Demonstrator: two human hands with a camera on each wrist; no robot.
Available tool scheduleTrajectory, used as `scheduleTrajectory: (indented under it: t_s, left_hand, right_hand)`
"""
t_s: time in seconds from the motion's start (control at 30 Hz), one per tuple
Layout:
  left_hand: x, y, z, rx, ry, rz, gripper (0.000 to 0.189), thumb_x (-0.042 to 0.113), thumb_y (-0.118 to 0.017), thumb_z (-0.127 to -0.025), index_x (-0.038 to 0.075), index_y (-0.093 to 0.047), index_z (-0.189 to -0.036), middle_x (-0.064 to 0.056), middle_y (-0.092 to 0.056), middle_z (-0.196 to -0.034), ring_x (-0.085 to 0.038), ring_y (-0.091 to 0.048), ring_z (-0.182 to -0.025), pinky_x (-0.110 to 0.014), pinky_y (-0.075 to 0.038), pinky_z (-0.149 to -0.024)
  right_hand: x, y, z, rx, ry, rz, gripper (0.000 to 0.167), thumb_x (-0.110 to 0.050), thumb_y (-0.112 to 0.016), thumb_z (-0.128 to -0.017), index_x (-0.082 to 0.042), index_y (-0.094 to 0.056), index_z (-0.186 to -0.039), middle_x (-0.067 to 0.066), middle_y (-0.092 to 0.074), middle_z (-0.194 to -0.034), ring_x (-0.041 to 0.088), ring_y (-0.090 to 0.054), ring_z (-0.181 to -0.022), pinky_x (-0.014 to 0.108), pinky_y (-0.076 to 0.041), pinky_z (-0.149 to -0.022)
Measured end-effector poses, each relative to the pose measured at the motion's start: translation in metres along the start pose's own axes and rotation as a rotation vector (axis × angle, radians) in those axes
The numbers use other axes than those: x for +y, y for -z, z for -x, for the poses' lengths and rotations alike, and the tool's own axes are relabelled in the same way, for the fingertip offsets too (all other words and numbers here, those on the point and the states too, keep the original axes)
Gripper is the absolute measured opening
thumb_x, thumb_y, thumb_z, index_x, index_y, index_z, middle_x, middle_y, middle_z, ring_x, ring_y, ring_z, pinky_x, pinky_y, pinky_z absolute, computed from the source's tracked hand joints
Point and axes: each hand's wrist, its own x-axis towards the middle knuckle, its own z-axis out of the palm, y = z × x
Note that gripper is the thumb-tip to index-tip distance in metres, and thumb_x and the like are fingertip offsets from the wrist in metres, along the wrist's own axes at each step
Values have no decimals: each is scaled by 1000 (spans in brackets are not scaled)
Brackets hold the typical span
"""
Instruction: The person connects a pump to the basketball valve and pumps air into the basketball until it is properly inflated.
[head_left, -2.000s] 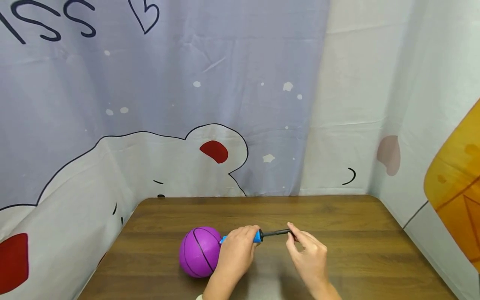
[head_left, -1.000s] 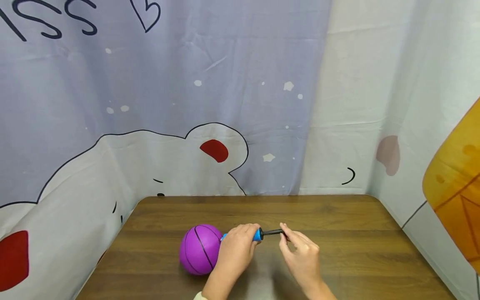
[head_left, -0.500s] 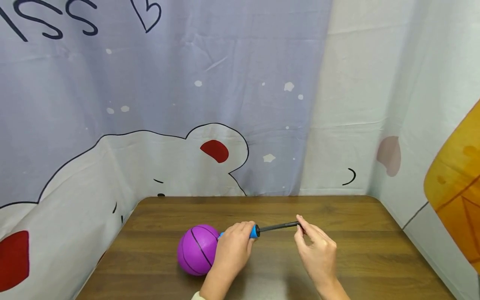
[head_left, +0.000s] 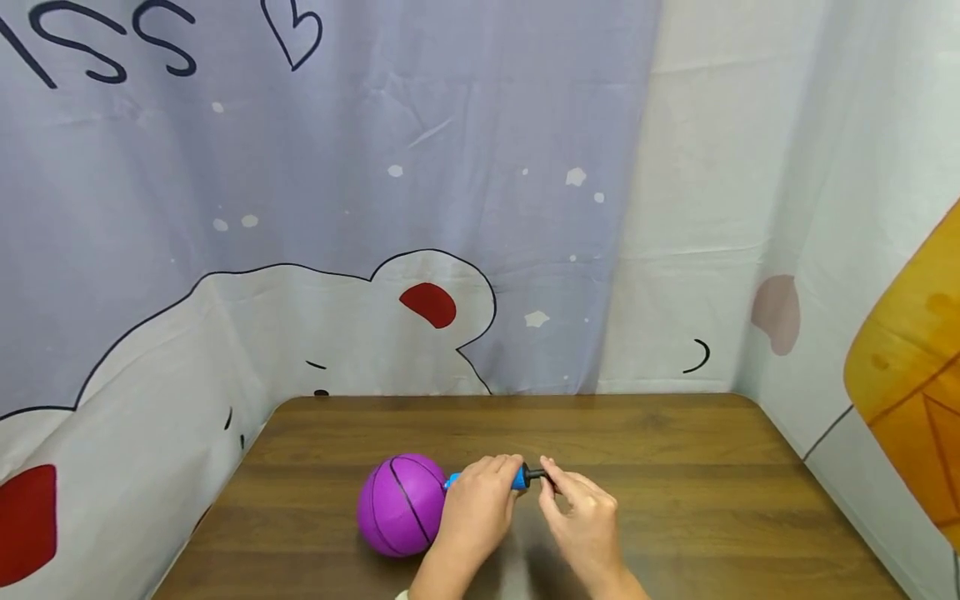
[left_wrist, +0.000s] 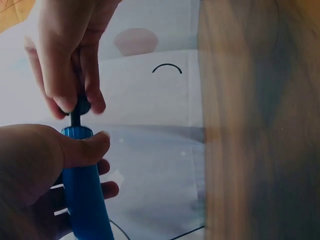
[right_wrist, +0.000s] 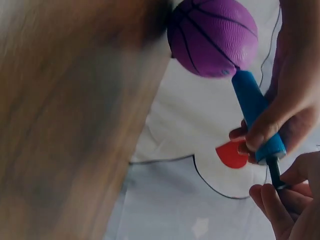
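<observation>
A purple ball [head_left: 401, 506] with black seam lines, like a small basketball, rests on the wooden table. Against its right side sits the tip of a blue hand pump [right_wrist: 251, 102]. My left hand [head_left: 477, 510] grips the pump's barrel [left_wrist: 86, 200], the thumb laid across it near the collar. My right hand [head_left: 581, 517] pinches the black handle end of the plunger rod [head_left: 536, 474] between thumb and fingers. Only a short length of rod shows between the collar and the right fingertips. Part of the barrel is hidden under the left hand.
The brown wooden table [head_left: 675, 467] has its far edge against a hanging curtain [head_left: 525, 108] printed with white bear shapes, stars and hearts. More curtain runs along both sides, with an orange print [head_left: 915, 358] at the right.
The right hand has moved in and out with the plunger: drawn out to the right half a second ago, now pushed in close to the barrel. Ball and left hand have shifted only slightly.
</observation>
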Motion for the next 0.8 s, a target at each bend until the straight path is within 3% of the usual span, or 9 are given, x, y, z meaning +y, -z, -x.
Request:
scheduleTrajectory:
  t_s: [0.17,0.43,0.63,0.8]
  left_hand:
    - [-9,4,-1,-2,14,17,38,16,-86,-76,13,-71,-111,1,-74,-101,-17,-70,-90,-33,-59,-81]
    - [-14,10,-2,-8,55,40,35,20,-84,-80,13,-70,-111,1,-73,-102,-17,-70,-91,-34,-59,-83]
    - [-6,8,-1,14,49,51,38,15,-86,-76,10,-70,-109,-2,-74,-103,-19,-71,-92,-34,-60,-83]
    - [4,4,-1,14,11,30,39,15,-89,-74,7,-71,-108,-4,-75,-103,-18,-72,-92,-32,-61,-82]
  right_hand:
    - [15,19,-11,57,49,51,27,4,-67,-76,2,-79,-99,11,-77,-84,18,-71,-61,18,-57,-57]
    - [24,47,-28,79,2,123,29,6,-69,-74,1,-79,-101,8,-78,-83,18,-71,-63,10,-56,-64]
    - [12,32,-23,107,-1,104,30,8,-69,-73,0,-79,-101,10,-78,-88,20,-72,-65,16,-57,-60]
    - [-1,11,-7,49,-5,41,29,8,-72,-73,2,-79,-101,11,-78,-86,18,-73,-65,17,-58,-60]
